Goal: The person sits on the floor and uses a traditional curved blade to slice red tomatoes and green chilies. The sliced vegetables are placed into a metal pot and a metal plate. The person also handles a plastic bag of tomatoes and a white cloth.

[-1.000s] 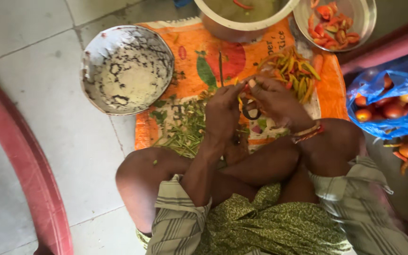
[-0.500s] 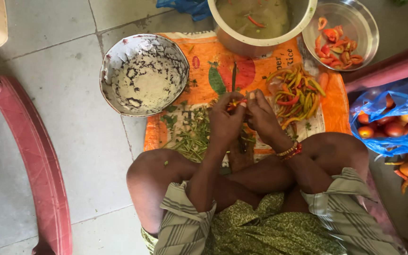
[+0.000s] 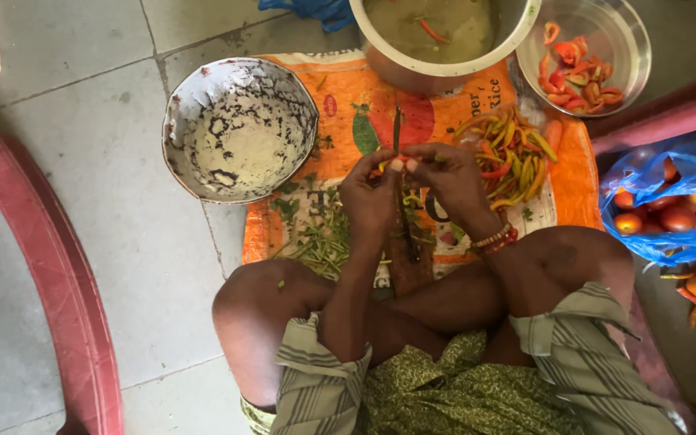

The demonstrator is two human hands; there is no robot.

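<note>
Left hand and right hand meet fingertip to fingertip, pinching one small chili against the upright blade, chili pile within reach.

Three bowls sat on the floor, beside one orange sack and one blue bag of tomatoes.

We see a woven plastic sack, matt orange, a shiny metal bowl, a chipped enamel basin with rough white residue, a glossy blue plastic bag, smooth matt floor tiles and striped cloth.
</note>
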